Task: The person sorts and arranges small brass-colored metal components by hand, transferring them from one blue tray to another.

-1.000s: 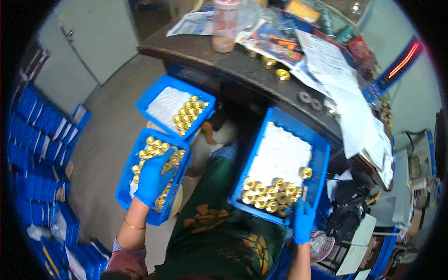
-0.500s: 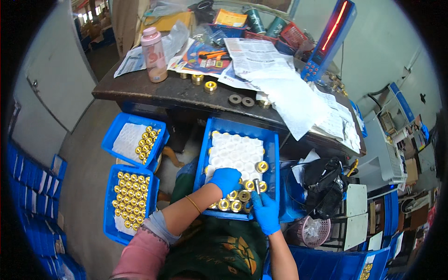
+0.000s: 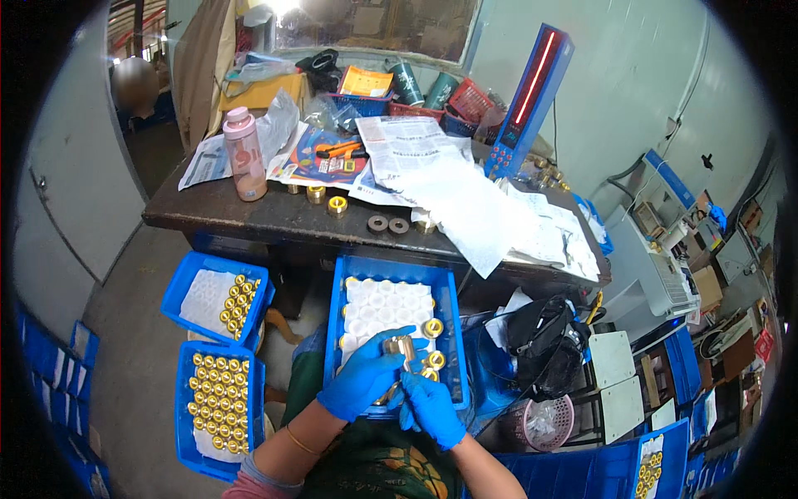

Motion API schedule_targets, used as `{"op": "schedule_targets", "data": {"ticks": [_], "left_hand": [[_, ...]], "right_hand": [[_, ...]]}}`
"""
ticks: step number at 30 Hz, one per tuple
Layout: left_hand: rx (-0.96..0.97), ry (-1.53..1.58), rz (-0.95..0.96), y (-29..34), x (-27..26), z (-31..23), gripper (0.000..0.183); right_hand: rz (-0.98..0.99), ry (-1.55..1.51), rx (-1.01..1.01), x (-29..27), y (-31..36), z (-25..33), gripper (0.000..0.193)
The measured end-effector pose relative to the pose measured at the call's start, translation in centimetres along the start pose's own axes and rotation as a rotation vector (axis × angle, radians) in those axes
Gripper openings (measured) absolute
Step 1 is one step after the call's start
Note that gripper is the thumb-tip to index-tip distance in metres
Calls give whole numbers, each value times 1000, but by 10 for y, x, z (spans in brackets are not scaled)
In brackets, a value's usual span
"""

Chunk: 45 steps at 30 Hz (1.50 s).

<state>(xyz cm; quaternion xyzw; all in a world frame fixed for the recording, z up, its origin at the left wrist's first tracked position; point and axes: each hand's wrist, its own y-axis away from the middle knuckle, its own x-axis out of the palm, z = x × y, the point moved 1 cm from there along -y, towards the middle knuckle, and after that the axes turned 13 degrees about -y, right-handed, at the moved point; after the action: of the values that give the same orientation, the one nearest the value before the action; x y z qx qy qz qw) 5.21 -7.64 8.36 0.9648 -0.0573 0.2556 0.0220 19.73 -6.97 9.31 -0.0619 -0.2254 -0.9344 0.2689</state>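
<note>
Metal fitting (image 3: 401,349) now shows in the left grip (image 3: 359,381), unlike before.

Glossy metal fitting (image 3: 401,350), smooth plastic bin (image 3: 450,309), scuffed wooden desk (image 3: 287,221), matt paper sheets (image 3: 467,214)

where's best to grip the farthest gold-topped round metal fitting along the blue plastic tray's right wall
Probably the outer side of the gold-topped round metal fitting, pinched from above: its top faces up, and the wall of the blue plastic tray stands close on its right.
</note>
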Motion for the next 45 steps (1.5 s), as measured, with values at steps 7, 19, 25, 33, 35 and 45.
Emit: {"op": "schedule_targets", "data": {"ticks": [7, 19, 25, 33, 35, 45], "left_hand": [[5, -401, -215, 26, 6, -6, 55], [33, -317, -364, 47, 22, -7, 44], [64, -128, -208, 50, 26, -16, 58], [86, -278, -332, 54, 13, 0, 63], [60, -274, -368, 59, 8, -1, 61], [190, -525, -965, 120, -96, -37, 39]], "right_hand": [[-230, 1044, -880, 3, -5, -23, 16], [-194, 952, -877, 10, 6, -19, 23], [-161, 752, -769, 11, 9, -19, 12], [-74, 866, -659, 9, 3, -37, 19], [-61, 922, -644, 14, 0, -36, 20], [-74, 1042, -491, -20, -24, -28, 23]]}}
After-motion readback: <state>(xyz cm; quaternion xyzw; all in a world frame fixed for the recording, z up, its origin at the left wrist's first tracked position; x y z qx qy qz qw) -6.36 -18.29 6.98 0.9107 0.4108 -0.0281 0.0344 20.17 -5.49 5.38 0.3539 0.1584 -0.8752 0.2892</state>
